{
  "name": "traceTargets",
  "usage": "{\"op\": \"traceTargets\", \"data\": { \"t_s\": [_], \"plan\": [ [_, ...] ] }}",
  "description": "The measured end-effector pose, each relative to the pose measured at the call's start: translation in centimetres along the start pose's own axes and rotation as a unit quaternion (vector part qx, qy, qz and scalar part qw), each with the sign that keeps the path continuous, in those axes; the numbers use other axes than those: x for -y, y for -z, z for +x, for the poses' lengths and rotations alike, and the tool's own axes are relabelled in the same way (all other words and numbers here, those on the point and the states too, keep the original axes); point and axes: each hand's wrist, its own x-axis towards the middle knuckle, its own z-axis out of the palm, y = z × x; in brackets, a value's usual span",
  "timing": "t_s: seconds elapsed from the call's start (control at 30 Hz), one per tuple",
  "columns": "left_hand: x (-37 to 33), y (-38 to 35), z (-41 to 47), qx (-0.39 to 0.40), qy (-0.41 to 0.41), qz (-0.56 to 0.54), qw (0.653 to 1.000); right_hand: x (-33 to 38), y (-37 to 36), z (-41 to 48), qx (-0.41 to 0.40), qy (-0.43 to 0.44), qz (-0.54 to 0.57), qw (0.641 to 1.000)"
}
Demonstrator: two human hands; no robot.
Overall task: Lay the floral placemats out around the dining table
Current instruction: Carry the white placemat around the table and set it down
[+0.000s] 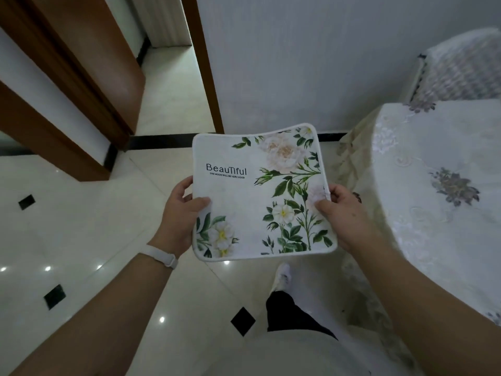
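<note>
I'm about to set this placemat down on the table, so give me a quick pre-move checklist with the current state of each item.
1. Left hand grips the placemat edge: ok.
2. Right hand grips the opposite edge: ok.
3. Printed side faces up: ok.
4. Placemat over the dining table: not ok, it is held above the floor, left of the table.
5. Visible tabletop free of objects: ok.
6. Other placemats already laid: cannot tell.
</note>
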Motion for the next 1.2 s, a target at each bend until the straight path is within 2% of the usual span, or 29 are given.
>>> {"op": "traceTargets", "data": {
  "t_s": [0.27,0.63,0.97,1.2],
  "plan": [
    [-6.1,-10.4,10.9,0.037,0.006,0.048,0.998,6.3,4.9,10.9,-0.030,0.004,0.058,0.998],
    [-8.8,-23.0,20.4,0.177,0.029,0.068,0.981,10.1,11.4,17.1,-0.166,0.029,0.071,0.983],
    [-9.7,-31.1,34.3,0.261,0.075,0.091,0.958,12.9,10.6,26.6,-0.282,-0.011,0.068,0.957],
    [-14.9,-37.2,46.3,0.337,0.083,0.127,0.929,18.6,7.7,34.5,-0.368,-0.011,0.038,0.929]
  ]
}}
